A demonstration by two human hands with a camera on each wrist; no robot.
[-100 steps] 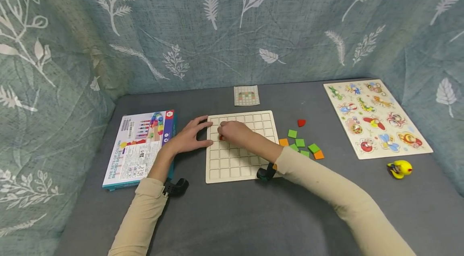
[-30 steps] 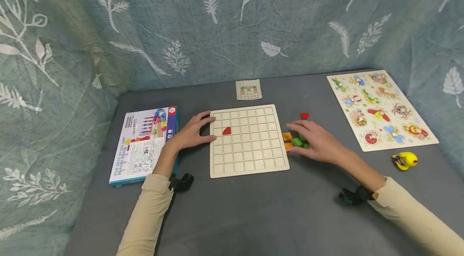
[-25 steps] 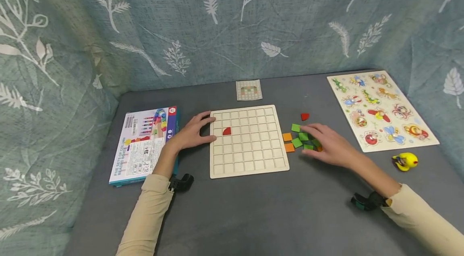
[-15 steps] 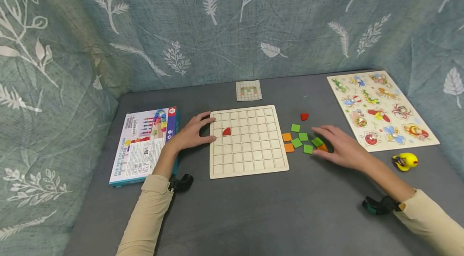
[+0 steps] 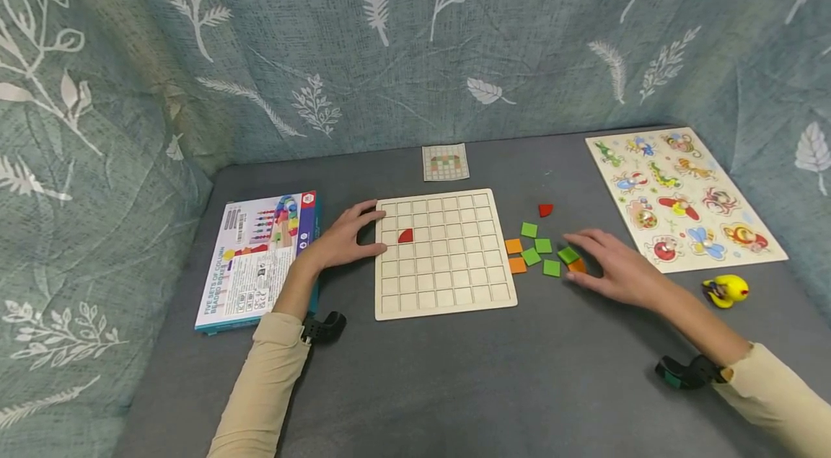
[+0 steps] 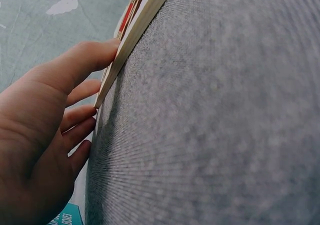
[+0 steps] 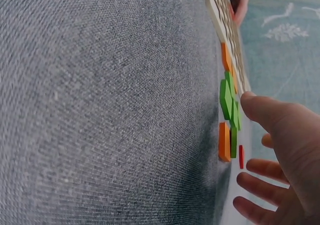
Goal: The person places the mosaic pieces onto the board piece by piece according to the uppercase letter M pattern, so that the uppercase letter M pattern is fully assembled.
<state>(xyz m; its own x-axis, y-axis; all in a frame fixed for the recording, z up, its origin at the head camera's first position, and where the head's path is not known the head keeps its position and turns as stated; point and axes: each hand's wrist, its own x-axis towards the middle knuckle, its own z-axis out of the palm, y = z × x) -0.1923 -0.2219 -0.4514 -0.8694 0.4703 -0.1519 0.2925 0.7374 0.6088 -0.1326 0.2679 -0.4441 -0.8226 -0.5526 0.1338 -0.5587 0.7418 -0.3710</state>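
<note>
My left hand rests at the left edge of a wooden grid board; its thumb and fingertips touch the rim, also seen in the left wrist view. A red quarter-circle tile sits in one of the board's squares. Off the board's right side, my right hand has its fingers spread beside the loose tiles. Nearest its fingertips are a tilted green square tile and an orange square tile partly under it. In the right wrist view, the thumb and fingers stand apart with nothing between them.
More green tiles and orange tiles lie by the board, with a second red tile behind. A pattern card lies beyond the board. A boxed toy is left; an insect puzzle and yellow duck are right.
My right hand has left the red tile on the board and travelled right over the loose tiles, uncovering several. Lately it has drifted slightly further right. My left hand has stayed at the board's edge.
</note>
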